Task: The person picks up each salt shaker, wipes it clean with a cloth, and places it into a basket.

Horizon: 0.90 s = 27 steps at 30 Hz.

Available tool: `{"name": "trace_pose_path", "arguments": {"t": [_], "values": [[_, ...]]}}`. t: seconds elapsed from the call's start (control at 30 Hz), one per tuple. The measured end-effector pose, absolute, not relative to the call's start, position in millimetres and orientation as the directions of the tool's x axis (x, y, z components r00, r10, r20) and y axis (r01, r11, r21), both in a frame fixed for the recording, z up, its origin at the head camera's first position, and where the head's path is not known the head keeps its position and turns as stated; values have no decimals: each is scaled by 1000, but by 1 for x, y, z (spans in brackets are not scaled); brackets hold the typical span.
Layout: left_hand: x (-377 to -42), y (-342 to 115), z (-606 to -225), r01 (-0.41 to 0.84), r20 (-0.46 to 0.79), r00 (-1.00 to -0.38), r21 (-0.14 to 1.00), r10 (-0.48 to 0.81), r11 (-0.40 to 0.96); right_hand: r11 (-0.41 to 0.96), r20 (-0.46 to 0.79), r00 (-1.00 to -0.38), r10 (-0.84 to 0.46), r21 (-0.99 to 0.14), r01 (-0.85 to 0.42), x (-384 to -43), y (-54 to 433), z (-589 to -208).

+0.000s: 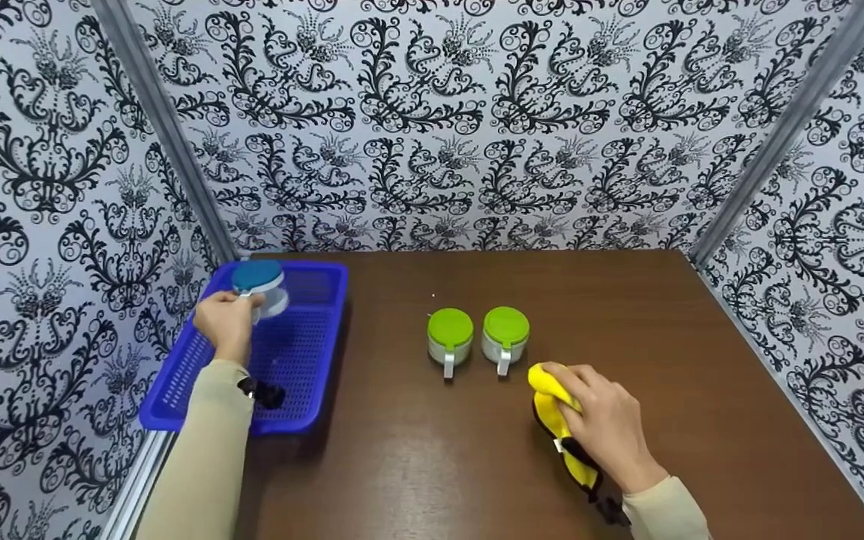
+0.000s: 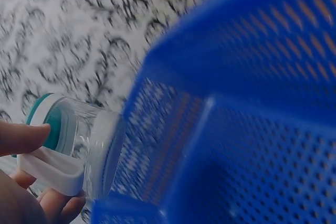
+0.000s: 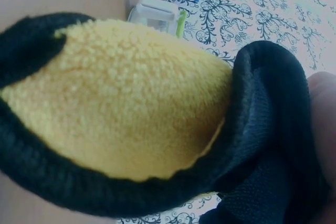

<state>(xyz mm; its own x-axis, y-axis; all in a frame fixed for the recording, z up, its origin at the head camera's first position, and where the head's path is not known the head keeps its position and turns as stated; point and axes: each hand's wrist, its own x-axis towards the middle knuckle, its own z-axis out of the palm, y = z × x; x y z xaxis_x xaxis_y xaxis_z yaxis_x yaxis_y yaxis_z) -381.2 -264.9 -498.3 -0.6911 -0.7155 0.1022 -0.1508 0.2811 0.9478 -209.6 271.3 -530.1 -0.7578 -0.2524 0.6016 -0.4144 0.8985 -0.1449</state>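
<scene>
The left hand grips the handle of a blue-lidded jar near a basket's far left corner; probably stiff, light, breakable, best held there, handle toward the bench's near edge. Two green-lidded jars stand mid-bench. Toward the near right corner, the right hand grips a soft-looking yellow cloth, its length slanting far-left to near-right.

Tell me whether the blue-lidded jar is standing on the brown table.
No: the head view shows the left grip holding the blue-lidded jar up at the blue basket.

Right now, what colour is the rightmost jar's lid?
The lid is green, clearest in the head view.
</scene>
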Motion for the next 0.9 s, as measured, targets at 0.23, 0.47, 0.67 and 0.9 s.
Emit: {"name": "trace_pose_path", "arguments": {"t": [0.23,0.47,0.67,0.9], "values": [[-389,-273,-518,-248,17,-675,936,-737,250,897,596,-760,-257,-147,-418,-212,269,-530],[-392,-276,-537,-304,-43,-693,923,-719,238,891,587,-767,-258,-163,-424,-211,264,-531],[-388,-275,-541,-304,4,-711,900,-703,313,890,600,-757,-259,-156,-429,-210,264,-533],[-382,-279,-541,-403,-37,-756,813,-653,420,888,604,-751,-267,-147,-435,-211,263,-537]]}}
